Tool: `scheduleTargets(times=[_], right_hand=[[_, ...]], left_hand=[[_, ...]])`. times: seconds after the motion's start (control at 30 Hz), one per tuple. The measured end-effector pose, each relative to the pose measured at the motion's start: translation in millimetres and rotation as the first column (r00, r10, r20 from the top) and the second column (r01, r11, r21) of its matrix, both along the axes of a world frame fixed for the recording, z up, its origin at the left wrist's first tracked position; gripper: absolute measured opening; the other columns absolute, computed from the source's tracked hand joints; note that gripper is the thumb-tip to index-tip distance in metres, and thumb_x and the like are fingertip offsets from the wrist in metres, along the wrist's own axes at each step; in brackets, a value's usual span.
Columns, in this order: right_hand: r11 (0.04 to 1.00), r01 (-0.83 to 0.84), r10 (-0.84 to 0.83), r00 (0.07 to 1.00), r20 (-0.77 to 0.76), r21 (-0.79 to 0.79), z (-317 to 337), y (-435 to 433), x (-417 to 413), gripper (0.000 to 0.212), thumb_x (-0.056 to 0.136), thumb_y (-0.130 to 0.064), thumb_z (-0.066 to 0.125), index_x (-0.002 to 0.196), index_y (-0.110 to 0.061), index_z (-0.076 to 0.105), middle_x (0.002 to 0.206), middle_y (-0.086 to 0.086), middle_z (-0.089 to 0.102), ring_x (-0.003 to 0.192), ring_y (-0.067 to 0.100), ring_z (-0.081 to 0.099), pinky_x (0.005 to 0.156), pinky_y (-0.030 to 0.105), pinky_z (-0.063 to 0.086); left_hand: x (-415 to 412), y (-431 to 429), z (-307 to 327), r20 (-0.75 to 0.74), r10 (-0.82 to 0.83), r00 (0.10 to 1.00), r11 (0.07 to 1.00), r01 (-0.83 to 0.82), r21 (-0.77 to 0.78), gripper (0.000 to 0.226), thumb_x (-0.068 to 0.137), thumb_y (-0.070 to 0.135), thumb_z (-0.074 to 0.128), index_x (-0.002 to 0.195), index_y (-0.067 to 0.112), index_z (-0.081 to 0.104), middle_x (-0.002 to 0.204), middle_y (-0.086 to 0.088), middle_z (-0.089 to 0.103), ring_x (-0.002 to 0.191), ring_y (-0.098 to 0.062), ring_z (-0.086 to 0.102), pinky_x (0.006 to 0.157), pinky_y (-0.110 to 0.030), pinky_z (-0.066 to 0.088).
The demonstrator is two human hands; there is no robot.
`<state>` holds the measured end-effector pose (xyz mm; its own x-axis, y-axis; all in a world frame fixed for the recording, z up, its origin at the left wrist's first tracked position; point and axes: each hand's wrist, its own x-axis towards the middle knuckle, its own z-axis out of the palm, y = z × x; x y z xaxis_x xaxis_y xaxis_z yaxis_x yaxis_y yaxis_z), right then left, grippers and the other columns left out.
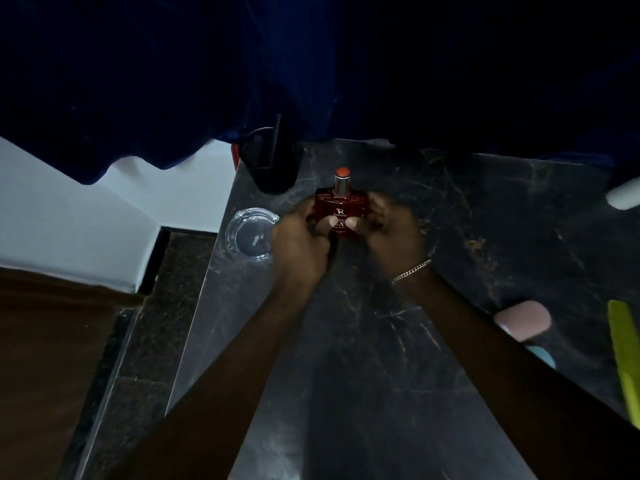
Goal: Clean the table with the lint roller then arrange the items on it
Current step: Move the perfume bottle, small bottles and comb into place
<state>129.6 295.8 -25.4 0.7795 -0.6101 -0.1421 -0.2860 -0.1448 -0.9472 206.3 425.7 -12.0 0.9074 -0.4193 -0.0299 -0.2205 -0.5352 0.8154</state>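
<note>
Both forearms are stretched over the dark marble table (363,393) to a red perfume bottle (341,213) near its far edge, clasped between left hand (299,244) and right hand (393,237) — the arranging step, judged — with only squaring and release called for next.

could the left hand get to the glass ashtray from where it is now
Probably yes: the left hand sits right beside the glass ashtray with nothing between them, but it would first have to let go of the red perfume bottle.
</note>
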Motion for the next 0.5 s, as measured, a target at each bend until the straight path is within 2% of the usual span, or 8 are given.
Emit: scheduleTargets(times=[0.07,0.3,0.37,0.43,0.5], right_hand=[[0.999,0.006,-0.005,1.000,0.020,-0.038,-8.4,-5.8,16.5,0.045,0.084,-0.005,0.075,0.127,-0.008,0.063,0.115,0.003,0.074,0.106,0.015,0.072,0.098,0.032,0.056],[0.983,0.004,0.007,0.998,0.059,-0.185,-30.1,-26.9,59.2,0.043,0.084,-0.008,0.070,0.126,-0.015,0.062,0.115,-0.001,0.073,0.107,0.010,0.070,0.099,0.037,0.056],[0.980,0.010,0.004,0.998,0.069,-0.197,-33.1,-31.0,66.0,0.042,0.084,-0.008,0.068,0.125,-0.016,0.062,0.114,-0.003,0.073,0.108,0.010,0.069,0.099,0.038,0.056],[0.977,0.008,0.009,0.997,0.076,-0.211,-36.2,-35.5,71.1,0.042,0.083,-0.008,0.068,0.124,-0.015,0.062,0.113,-0.003,0.073,0.107,0.011,0.070,0.098,0.039,0.056],[0.975,0.004,0.014,0.997,0.077,-0.222,-39.3,-39.6,73.8,0.041,0.083,-0.009,0.068,0.123,-0.017,0.062,0.110,-0.008,0.072,0.106,0.008,0.070,0.097,0.037,0.057]], left_hand=[[13.6,-7.6,-8.6,0.032,0.022,0.999,1.000,-0.023,0.019,0.028,0.094,0.024,0.071,0.122,0.022,0.072,0.110,-0.001,0.079,0.105,-0.022,0.073,0.093,-0.039,0.056],[47.9,-39.5,-35.4,0.089,0.076,0.993,0.997,-0.076,-0.007,0.026,0.095,0.018,0.066,0.121,0.014,0.068,0.112,-0.006,0.076,0.105,-0.025,0.071,0.092,-0.043,0.057],[53.8,-46.1,-41.7,0.102,0.083,0.991,0.996,-0.082,-0.020,0.029,0.094,0.016,0.066,0.123,0.014,0.067,0.112,-0.006,0.075,0.105,-0.025,0.071,0.092,-0.037,0.057],[56.8,-51.3,-45.6,0.112,0.092,0.989,0.996,-0.089,-0.031,0.032,0.094,0.016,0.067,0.126,0.015,0.065,0.114,-0.005,0.075,0.106,-0.021,0.070,0.087,-0.024,0.051],[59.1,-55.6,-48.7,0.120,0.096,0.988,0.995,-0.093,-0.032,0.031,0.095,0.016,0.067,0.125,0.015,0.065,0.114,-0.005,0.075,0.105,-0.021,0.070,0.083,-0.020,0.045]])
